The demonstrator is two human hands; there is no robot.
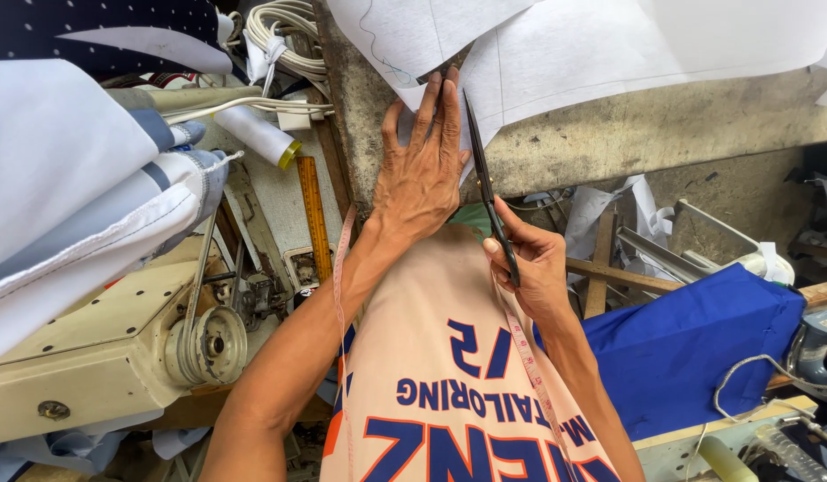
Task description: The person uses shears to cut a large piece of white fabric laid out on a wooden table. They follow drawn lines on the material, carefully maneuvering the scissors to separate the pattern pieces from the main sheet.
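My left hand (422, 165) lies flat, fingers spread, pressing down the corner of a white paper sheet (556, 45) at the table edge (610, 134). My right hand (531, 268) grips black scissors (485, 178), blades pointing up toward the paper's edge right beside my left fingers. A pink measuring tape (525, 348) hangs around my neck over a beige shirt with blue and orange lettering.
A cream sewing machine (101, 348) with a handwheel stands at left, under folded grey-white fabric (65, 187). A yellow ruler (313, 214), a white thread cone (257, 134) and coiled white cable (284, 31) lie beyond it. Blue cloth (690, 348) lies at right.
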